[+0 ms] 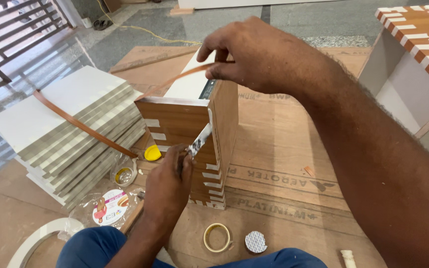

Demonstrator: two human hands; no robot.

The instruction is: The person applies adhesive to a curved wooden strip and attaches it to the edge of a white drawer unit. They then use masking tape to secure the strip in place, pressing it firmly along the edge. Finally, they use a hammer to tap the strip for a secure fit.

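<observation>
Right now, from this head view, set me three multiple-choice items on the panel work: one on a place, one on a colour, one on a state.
1. Where does the roll of tape lie?
A. On the plywood floor sheet, near the knees
B. On top of the grey panel stack
C. On the upright panels

2. What colour is the small cap beside the upright stack of panels?
A. Blue
B. Yellow
C. Red

3. What is the right hand doing?
A. Resting flat on the floor
B. Pinching the brown edge-band strip at the top of the panels
C. Hanging empty

Answers: 1 A, the roll sits on the plywood sheet by the blue-clad knees. 2 B, it shows bright yellow. 3 B, thumb and fingers close on the strip, while the left hand holds a blade-like tool against the panel edge.
</observation>
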